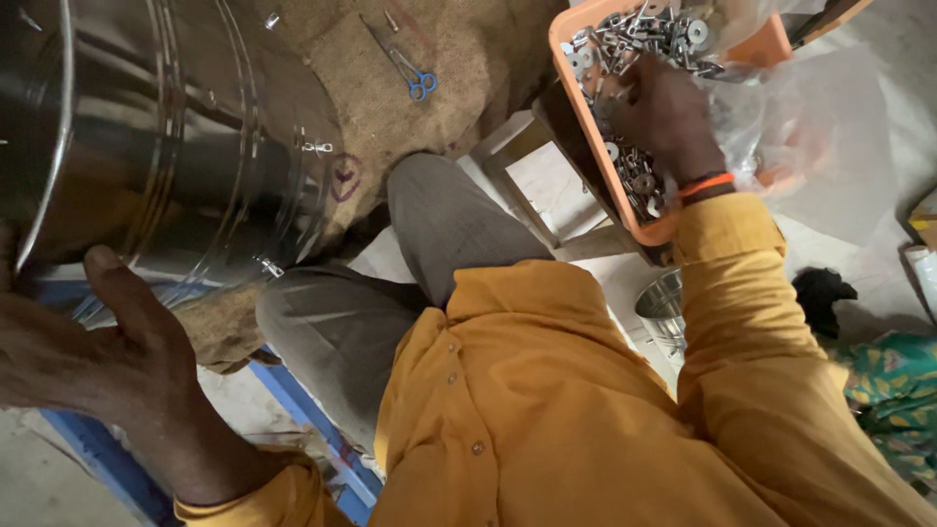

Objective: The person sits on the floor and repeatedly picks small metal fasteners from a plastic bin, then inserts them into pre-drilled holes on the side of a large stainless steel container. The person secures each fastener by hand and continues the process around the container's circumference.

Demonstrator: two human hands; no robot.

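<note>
From my feed, the steel drum (pixel 146 137) runs off the top and left edges, so I cannot see its full shape. My right hand (pixel 664 112) is buried in the orange tray (pixel 586 127) of small metal fittings (pixel 634 39), fingertips hidden; whether its grip holds anything I cannot tell. The tray's far corner is cut off. My left hand (pixel 107 361) loses its fingers behind the drum.

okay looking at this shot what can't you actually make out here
- Head view: right hand fingertips are buried in the small metal parts in the orange tray, so any grip is hidden.
- Left hand fingers lie behind the steel drum.
- Drum's top is cut off by the frame edge.
- Blue-handled scissors: blades too small.
</note>
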